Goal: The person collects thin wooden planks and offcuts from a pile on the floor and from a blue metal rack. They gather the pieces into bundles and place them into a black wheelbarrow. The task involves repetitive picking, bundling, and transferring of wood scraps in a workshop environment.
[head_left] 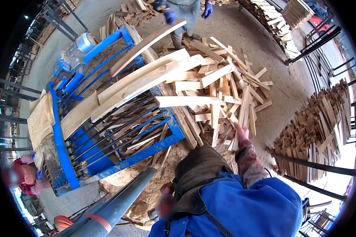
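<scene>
My right hand [241, 133] reaches to the near right edge of a loose pile of pale wooden slats [221, 81]. Its fingers are closed round the near end of a wooden slat [244, 103], partly hidden by other pieces. My left hand [167, 189] hangs low beside my dark apron [199, 168], blurred, its fingers not clear. Left of the pile, several long boards [134, 85] lie slantwise across a blue metal frame machine [174, 132] with dark parallel bars.
Across the pile stands a co-worker with a purple-gloved hand [171, 17] at a long board [146, 45]. Another person [29, 173] is at the machine's far left end. A grey pipe [126, 201] rises at lower left. Stacked slats [304, 134] fill a rack at right.
</scene>
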The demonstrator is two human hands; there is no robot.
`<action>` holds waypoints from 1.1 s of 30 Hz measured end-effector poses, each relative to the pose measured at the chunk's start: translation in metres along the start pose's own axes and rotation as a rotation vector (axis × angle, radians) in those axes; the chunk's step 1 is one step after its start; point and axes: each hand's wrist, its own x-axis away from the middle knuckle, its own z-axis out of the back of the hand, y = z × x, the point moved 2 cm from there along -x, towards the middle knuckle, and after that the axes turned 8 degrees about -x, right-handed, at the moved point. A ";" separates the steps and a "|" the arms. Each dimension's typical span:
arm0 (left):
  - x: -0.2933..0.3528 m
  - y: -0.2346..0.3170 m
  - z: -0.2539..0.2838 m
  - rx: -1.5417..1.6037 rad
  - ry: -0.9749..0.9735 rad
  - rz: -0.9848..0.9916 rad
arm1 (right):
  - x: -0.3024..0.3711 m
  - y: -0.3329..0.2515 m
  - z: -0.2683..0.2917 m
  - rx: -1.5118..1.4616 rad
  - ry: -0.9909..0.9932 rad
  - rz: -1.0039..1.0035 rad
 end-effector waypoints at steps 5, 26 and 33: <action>0.003 0.018 0.020 0.272 -0.014 0.048 | -0.083 -0.031 -0.066 -0.034 0.013 0.021; 0.034 0.031 -0.007 0.734 0.060 0.528 | -0.025 0.026 -0.134 0.487 -0.601 0.251; 0.024 0.033 -0.009 0.686 0.084 0.495 | 0.064 0.029 -0.166 0.698 -0.949 0.409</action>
